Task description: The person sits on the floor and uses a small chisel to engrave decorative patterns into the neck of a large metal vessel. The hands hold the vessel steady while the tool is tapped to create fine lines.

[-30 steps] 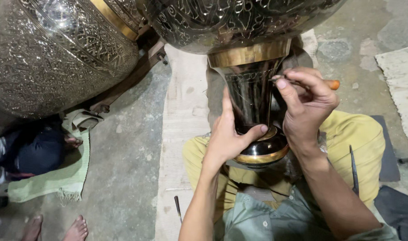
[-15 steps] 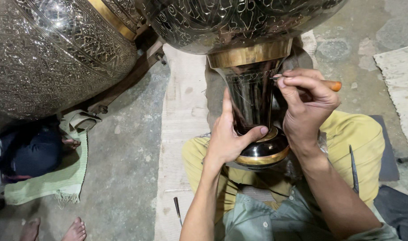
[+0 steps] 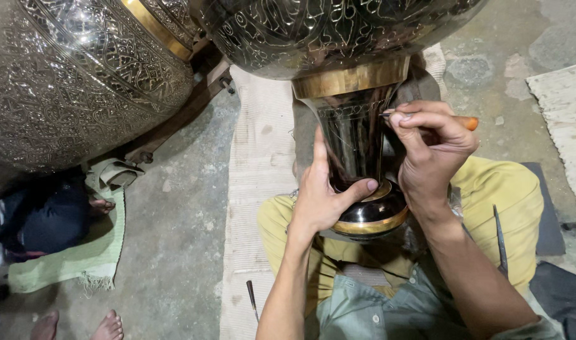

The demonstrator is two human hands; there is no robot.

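Concrete floor [image 3: 174,252] below; the vase stem [image 3: 354,141] stands upright between 2 hands. Left hand [image 3: 322,195] cups its left side, while right hand [image 3: 433,151] pinches an orange-handled tool [image 3: 467,122] against its right side.

- Soft, fairly dim light is falling from above, leaving the concrete floor [image 3: 174,252] grey and flat.
- Bright glints are flaring on the engraved metal vessel [image 3: 80,69] at upper left and on the dark vase [image 3: 354,138] at centre.
- Deep shadow is pooling under the vessels and around the vase's foot.
- The wide lens is bending shapes toward the edges.
- Focus is holding sharp at centre, softening slightly at the corners.
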